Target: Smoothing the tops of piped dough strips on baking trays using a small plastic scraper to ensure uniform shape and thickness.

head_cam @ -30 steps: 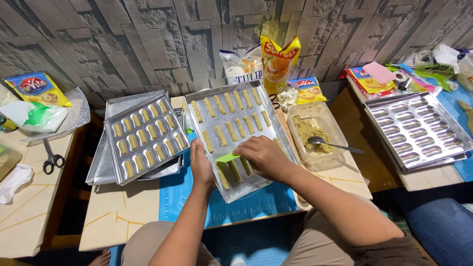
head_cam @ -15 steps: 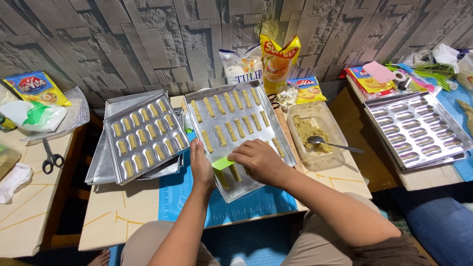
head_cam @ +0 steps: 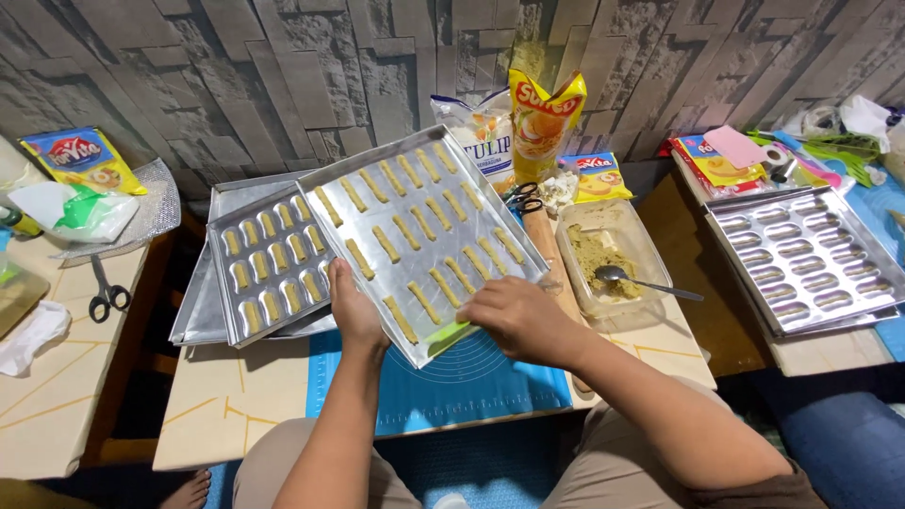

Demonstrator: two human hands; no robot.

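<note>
My left hand (head_cam: 353, 311) grips the near edge of the tray (head_cam: 377, 212) of dough sticks (head_cam: 405, 231), tilted over the blue mat (head_cam: 452, 382). My right hand (head_cam: 518, 319) pinches a green scraper (head_cam: 445, 333) at the tray's near corner, beside a stick.

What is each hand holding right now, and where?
Left hand grips the baking tray at its near-left edge; right hand holds a green scraper by its end.

Filled tray (head_cam: 269, 269) tight on left, tub (head_cam: 613, 259) right; blue mat (head_cam: 471, 382) bare
</note>
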